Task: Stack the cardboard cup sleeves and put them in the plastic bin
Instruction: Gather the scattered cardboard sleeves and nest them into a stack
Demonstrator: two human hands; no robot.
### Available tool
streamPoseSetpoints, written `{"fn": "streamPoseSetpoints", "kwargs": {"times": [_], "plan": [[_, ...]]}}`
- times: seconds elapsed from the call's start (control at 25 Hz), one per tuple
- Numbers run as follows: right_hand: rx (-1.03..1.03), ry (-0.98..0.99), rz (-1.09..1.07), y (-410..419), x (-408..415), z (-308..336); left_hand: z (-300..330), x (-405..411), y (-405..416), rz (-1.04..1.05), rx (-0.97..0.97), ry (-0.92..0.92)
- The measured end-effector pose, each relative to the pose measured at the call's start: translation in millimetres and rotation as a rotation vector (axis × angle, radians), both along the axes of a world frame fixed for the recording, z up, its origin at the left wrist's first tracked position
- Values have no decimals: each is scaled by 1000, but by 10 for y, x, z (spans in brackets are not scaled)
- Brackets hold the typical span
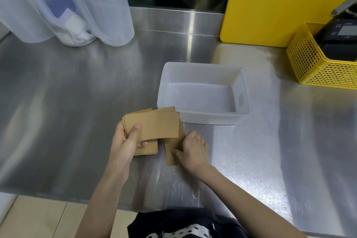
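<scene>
My left hand holds a stack of flat brown cardboard cup sleeves just above the steel counter, thumb on top. More sleeves lie under it on the counter. My right hand presses its fingers on a single loose sleeve lying to the right of the stack. The translucent white plastic bin stands right behind the sleeves with nothing in it.
Tall translucent plastic containers stand at the back left. A yellow board leans at the back right, and a yellow perforated basket holding a black device sits at the right edge. The counter's front edge is near my body.
</scene>
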State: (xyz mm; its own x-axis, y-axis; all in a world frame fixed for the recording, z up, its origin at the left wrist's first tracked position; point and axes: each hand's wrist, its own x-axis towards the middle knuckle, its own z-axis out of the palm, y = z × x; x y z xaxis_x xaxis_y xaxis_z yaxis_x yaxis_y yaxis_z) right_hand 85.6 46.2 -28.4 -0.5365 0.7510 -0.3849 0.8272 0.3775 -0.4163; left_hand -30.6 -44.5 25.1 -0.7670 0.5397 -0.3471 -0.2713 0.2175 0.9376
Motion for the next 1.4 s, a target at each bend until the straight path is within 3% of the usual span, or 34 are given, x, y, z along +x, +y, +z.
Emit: {"fn": "streamPoseSetpoints", "kwargs": {"times": [0.2, 0.8, 1.04, 1.28, 1.4], "plan": [[-295, 377, -149, 109, 221, 78, 25, 33, 22, -16, -1, 16], [-555, 861, -515, 571, 1276, 567, 80, 233, 177, -119, -7, -6], [-515, 874, -457, 448, 988, 620, 38, 443, 237, -219, -21, -17], [-167, 673, -471, 310, 768, 603, 38, 574, 266, -244, 83, -155], [-118, 628, -447, 269, 740, 610, 68, 617, 295, -219, 148, -244]]}}
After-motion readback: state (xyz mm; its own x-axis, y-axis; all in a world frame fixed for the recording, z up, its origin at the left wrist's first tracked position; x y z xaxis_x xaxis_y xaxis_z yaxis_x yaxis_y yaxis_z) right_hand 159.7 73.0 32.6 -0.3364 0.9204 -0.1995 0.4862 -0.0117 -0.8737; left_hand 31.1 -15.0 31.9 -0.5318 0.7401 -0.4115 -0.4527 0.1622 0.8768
